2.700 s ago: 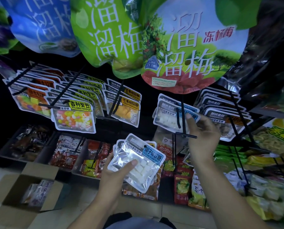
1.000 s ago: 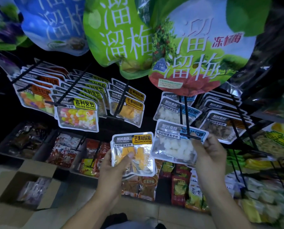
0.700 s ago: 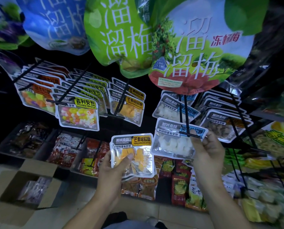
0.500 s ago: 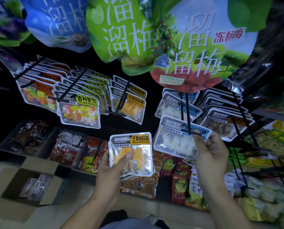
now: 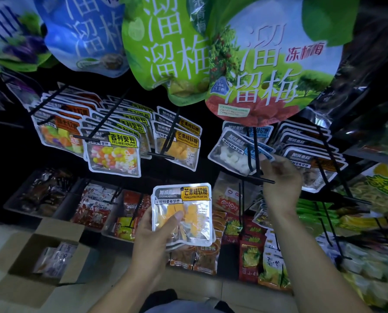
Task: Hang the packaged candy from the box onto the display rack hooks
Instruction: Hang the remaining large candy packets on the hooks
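Nearest us, our left hand (image 5: 157,236) grips a small stack of mango soft-candy packs (image 5: 182,213), thumb across the front, label up so the hang holes lead toward the rack. Down left on the floor, the open cardboard box (image 5: 28,265) keeps more packs in reach. Farther out, our right hand (image 5: 281,177) pinches the corner of a white-candy pack (image 5: 231,152) threaded on its black hook (image 5: 255,152), seemingly seating it.
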